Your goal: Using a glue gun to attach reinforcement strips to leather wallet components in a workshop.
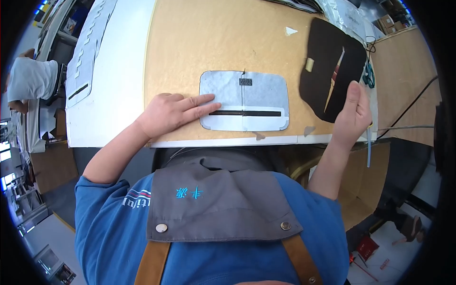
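My left hand (pixel 180 113) lies with outstretched fingers, its fingertips on the left side of a pale grey-blue panel (pixel 266 90). This panel has rounded corners, a long dark slot or zipper strip across its lower part, and a small black textured patch near its top middle. At the right, my right hand (pixel 352 114) grips the edge of a dark brown, rounded piece (pixel 325 45), thumb on its face. A slim pointed strip or tool (pixel 335 78), silvery to reddish brown and tan, shows on that dark piece; I cannot tell which it is. A small pale tab (pixel 309 65) shows there too.
Tan board covers the worktable (pixel 190 47). Teal-handled scissors (pixel 369 76) lie beyond the dark piece. More pale panels (pixel 88 52) lie along the left. Plastic-wrapped material (pixel 344 19) sits at the far right. A cardboard box (pixel 365 185) stands below the table's right side. Another person (pixel 33 78) is at far left.
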Demonstrator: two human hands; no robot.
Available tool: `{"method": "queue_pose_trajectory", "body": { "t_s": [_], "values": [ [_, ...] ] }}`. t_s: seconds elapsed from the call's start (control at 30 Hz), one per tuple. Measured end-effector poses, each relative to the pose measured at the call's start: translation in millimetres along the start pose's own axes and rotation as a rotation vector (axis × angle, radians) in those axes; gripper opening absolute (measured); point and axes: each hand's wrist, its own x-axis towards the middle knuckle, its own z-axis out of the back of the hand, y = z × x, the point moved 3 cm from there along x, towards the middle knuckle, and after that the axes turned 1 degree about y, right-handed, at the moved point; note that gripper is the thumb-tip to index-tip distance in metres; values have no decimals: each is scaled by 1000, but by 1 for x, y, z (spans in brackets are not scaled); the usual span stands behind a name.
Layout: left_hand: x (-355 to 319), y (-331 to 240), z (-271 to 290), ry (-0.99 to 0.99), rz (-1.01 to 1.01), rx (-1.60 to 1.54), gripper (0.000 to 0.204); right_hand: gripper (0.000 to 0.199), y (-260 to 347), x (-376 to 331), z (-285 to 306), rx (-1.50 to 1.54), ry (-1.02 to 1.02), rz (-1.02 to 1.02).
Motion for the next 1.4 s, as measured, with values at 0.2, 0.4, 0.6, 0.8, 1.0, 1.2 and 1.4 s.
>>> {"method": "queue_pose_trajectory", "body": {
  "t_s": [0.2,0.4,0.6,0.8,1.0,1.2,1.4],
  "values": [
    [9,-5,-8,65,201,-124,54,26,19,1,-17,-75,12,-4],
    [16,7,-8,-3,372,-159,47,19,69,-8,-44,-330,98,734],
    [13,2,-4,-175,740,-984,36,25,59,-90,-84,-279,576,727],
    [30,-3,2,-137,926,-1045,39,30,49,-103,-87,-251,714,719],
    [23,-8,-2,-464,400,-619,32,31,24,-42,-82,-319,605,381],
    [13,-14,-2,-606,437,-624,23,20,-18,-22,-88,-221,754,149],
    [20,-7,-13,-404,666,-613,10,19,-24,-22,-103,-150,806,-78]
  ]
}}
